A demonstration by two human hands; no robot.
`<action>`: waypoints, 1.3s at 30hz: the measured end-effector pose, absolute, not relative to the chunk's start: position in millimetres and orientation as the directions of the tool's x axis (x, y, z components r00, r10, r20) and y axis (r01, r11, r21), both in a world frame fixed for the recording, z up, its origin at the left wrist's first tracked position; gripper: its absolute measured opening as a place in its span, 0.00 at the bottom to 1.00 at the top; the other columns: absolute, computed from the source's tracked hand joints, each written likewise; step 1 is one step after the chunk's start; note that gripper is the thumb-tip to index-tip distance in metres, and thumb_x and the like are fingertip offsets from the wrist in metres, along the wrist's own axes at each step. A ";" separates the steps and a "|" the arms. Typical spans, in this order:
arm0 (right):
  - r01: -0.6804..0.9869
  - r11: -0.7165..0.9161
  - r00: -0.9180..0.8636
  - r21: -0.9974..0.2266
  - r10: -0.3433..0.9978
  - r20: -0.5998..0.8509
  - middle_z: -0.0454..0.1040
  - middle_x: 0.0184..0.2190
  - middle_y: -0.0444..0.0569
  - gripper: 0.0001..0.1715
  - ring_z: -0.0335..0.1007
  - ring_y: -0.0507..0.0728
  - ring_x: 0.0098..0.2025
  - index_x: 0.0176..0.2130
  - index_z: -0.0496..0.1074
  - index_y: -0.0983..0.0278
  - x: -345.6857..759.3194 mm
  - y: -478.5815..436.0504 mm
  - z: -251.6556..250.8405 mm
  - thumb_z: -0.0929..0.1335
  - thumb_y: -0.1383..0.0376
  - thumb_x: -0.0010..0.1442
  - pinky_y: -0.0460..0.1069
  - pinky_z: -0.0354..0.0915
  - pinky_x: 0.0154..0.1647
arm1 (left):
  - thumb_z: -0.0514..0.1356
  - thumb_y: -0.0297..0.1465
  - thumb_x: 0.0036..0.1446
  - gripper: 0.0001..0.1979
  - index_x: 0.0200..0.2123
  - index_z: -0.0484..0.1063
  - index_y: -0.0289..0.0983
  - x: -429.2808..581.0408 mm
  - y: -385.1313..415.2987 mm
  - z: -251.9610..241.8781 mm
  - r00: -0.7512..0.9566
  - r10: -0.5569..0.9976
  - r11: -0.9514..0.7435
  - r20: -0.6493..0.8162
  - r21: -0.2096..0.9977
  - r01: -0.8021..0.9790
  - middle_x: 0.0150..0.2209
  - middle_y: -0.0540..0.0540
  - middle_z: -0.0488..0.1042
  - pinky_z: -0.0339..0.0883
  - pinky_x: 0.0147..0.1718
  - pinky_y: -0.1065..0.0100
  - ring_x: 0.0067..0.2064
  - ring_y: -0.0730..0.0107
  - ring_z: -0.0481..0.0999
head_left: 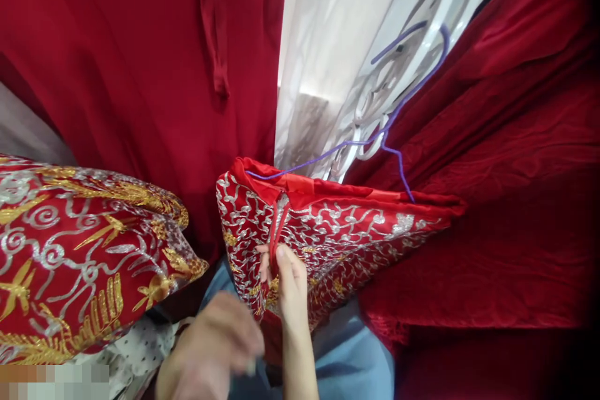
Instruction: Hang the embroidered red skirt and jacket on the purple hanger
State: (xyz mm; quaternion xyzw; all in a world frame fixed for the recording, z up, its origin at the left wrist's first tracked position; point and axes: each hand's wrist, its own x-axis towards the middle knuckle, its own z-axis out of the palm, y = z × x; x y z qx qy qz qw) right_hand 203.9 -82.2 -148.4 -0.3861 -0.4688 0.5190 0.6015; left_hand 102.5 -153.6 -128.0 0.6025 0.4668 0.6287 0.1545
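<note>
A red garment [337, 231] with silver and gold embroidery hangs folded over a purple wire hanger [398, 112]. A thin red cord [277, 231] drops from its top edge. My right hand [288, 287] is raised against the embroidered cloth, its fingers pinched on the lower end of that cord. My left hand [210, 350] is low in front, blurred by motion, a little left of and below the right hand; its fingers do not show clearly.
Another embroidered red cloth [79, 256] lies draped at the left. Plain red fabric [140, 56] hangs behind, more red cloth [506, 187] fills the right, and a white sheer curtain [337, 44] shows between them. Blue fabric [347, 362] lies below.
</note>
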 end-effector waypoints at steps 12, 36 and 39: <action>-0.226 0.222 0.114 -0.948 0.973 0.200 0.75 0.35 0.45 0.11 0.69 0.52 0.35 0.41 0.75 0.60 209.7 -83.5 -144.6 0.72 0.58 0.60 0.47 0.67 0.39 | 0.55 0.33 0.68 0.11 0.48 0.76 0.39 119.2 -80.9 -127.7 -0.099 0.819 -0.526 0.566 0.808 0.264 0.51 0.43 0.77 0.69 0.53 0.65 0.52 0.64 0.75; 0.349 0.521 -0.088 -0.779 0.846 0.526 0.77 0.33 0.45 0.10 0.71 0.52 0.33 0.41 0.77 0.60 242.6 -89.6 -53.5 0.66 0.62 0.69 0.47 0.64 0.37 | 0.55 0.35 0.68 0.10 0.34 0.69 0.38 115.0 -78.3 -155.2 -0.186 0.848 -0.462 0.497 0.863 0.204 0.22 0.55 0.63 0.56 0.23 0.76 0.22 0.80 0.60; 0.510 0.490 -0.091 -0.707 0.848 0.522 0.77 0.34 0.47 0.14 0.71 0.54 0.35 0.39 0.77 0.61 237.5 -74.9 -59.6 0.63 0.61 0.70 0.49 0.63 0.39 | 0.53 0.35 0.69 0.14 0.30 0.68 0.37 116.4 -90.5 -155.0 -0.203 0.837 -0.465 0.507 0.857 0.222 0.19 0.55 0.59 0.53 0.21 0.75 0.20 0.79 0.57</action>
